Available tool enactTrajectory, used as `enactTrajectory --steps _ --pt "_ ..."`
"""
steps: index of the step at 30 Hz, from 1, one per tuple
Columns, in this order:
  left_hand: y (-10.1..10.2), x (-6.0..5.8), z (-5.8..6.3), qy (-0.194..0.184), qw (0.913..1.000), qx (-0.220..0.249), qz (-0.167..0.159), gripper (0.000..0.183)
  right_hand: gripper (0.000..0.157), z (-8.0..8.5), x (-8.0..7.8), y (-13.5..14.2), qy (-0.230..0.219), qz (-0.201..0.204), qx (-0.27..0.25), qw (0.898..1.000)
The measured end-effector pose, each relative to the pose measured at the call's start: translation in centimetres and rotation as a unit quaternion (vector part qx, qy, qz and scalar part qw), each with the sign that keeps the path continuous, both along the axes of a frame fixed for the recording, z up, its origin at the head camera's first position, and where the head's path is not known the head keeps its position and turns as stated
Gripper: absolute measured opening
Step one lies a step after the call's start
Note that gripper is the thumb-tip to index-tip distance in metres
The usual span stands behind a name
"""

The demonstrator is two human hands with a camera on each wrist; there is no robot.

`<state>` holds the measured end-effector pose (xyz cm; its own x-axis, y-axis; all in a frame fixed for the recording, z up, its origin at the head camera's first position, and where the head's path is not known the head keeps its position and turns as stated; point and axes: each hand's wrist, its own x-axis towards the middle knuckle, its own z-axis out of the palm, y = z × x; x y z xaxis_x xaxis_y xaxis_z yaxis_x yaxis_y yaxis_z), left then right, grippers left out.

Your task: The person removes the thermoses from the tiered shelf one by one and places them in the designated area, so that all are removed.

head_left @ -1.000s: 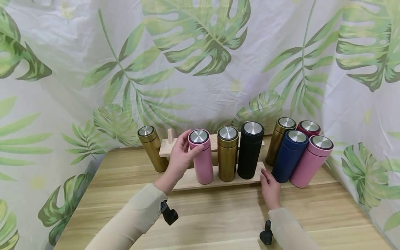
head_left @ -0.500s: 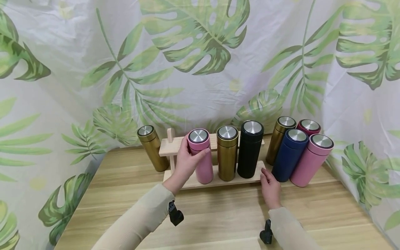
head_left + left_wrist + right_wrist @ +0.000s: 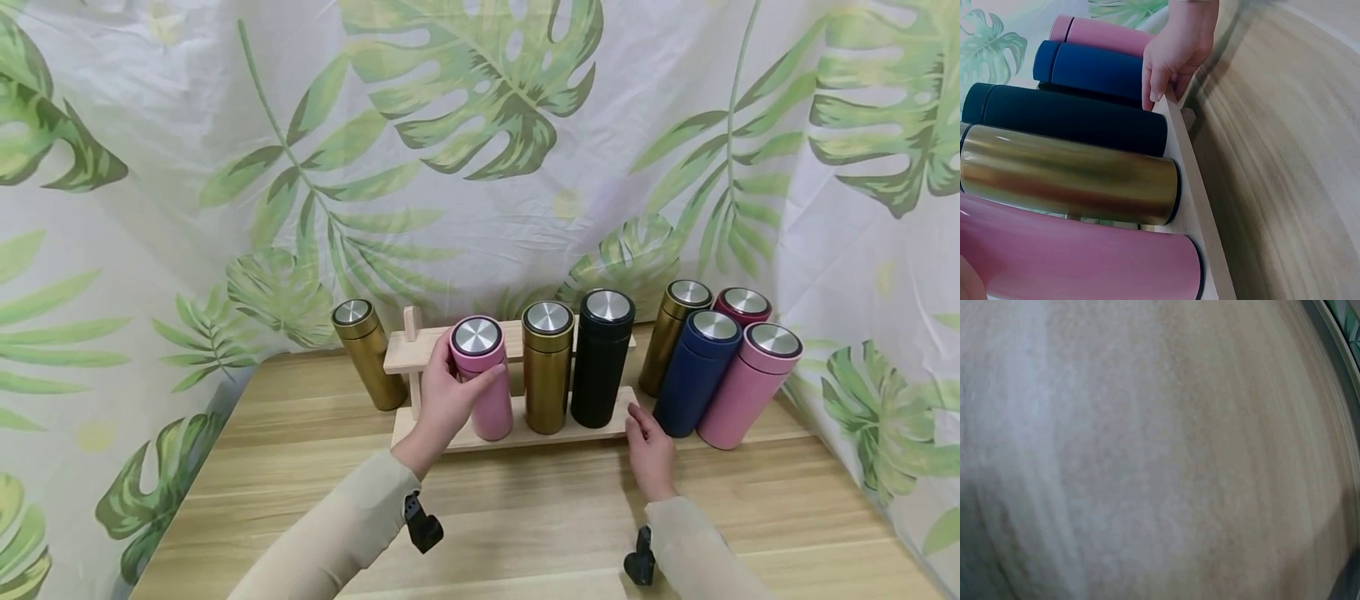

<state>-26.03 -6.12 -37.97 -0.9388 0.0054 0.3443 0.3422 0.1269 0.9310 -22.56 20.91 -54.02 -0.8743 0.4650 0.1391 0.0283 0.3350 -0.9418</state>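
Note:
My left hand (image 3: 442, 402) grips a pink thermos bottle (image 3: 492, 410) near its lid, thumb across the front. The bottle's base is at the lower board of a two-tier wooden rack (image 3: 408, 357), and its top leans slightly toward me. To its right on that board stand a gold thermos bottle (image 3: 547, 387) and a black one (image 3: 602, 367). With thumb and fingers, my right hand (image 3: 651, 454) pinches the right end of the lower board (image 3: 1175, 128). In the right wrist view only the tabletop (image 3: 1147, 450) shows, blurred.
Left of the rack stands another gold bottle (image 3: 371, 367). Close to my right hand is a group of bottles: gold (image 3: 663, 342), dark red (image 3: 742, 305), blue (image 3: 693, 379) and pink (image 3: 746, 396). A leaf-print cloth (image 3: 525, 225) hangs behind the wooden table (image 3: 525, 517).
My left hand has moved right and lower around the pink bottle, its grip closing more fully. The bottle's lid has tipped slightly toward me. My right hand has stayed put.

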Motion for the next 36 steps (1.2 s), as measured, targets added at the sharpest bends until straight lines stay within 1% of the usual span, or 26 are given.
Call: enactTrajectory --steps 5,9,14,20,23,26,30,33,36 --pt "-0.4 0.9 0.0 0.025 0.9996 0.002 0.014 0.067 0.035 -0.1 0.0 0.0 0.000 -0.004 0.005 1.000" --pt "-1.2 1.5 0.3 0.048 0.9983 0.007 0.033 0.067 0.035 0.0 -0.1 0.0 0.004 -0.001 0.004 1.000" --pt "-2.4 2.3 0.5 0.085 0.9942 0.025 0.061 0.071 0.035 -0.1 -0.2 0.0 0.006 -0.001 0.001 1.000" --pt "-4.1 3.4 0.6 0.145 0.9828 0.040 0.107 0.072 0.034 -0.1 -0.1 0.0 0.017 -0.006 0.003 1.000" --pt "-5.1 3.8 0.8 0.160 0.9778 0.039 0.129 0.070 0.033 -0.2 0.0 0.0 0.021 -0.008 0.003 1.000" --pt "-6.2 3.9 0.7 0.165 0.9735 0.041 0.152 0.070 0.033 -0.1 0.1 0.0 0.023 -0.007 0.002 1.000" --pt "-7.9 4.0 0.4 0.155 0.9677 0.034 0.195 0.072 0.033 -0.2 0.0 0.1 0.020 -0.007 -0.002 1.000" --pt "-9.1 3.9 0.1 0.154 0.9595 0.022 0.235 0.074 0.033 -0.2 0.0 0.1 0.014 -0.006 -0.002 1.000" --pt "-10.2 3.9 0.0 0.161 0.9489 0.016 0.271 0.075 0.033 -0.1 0.0 0.1 0.010 -0.005 -0.003 1.000"
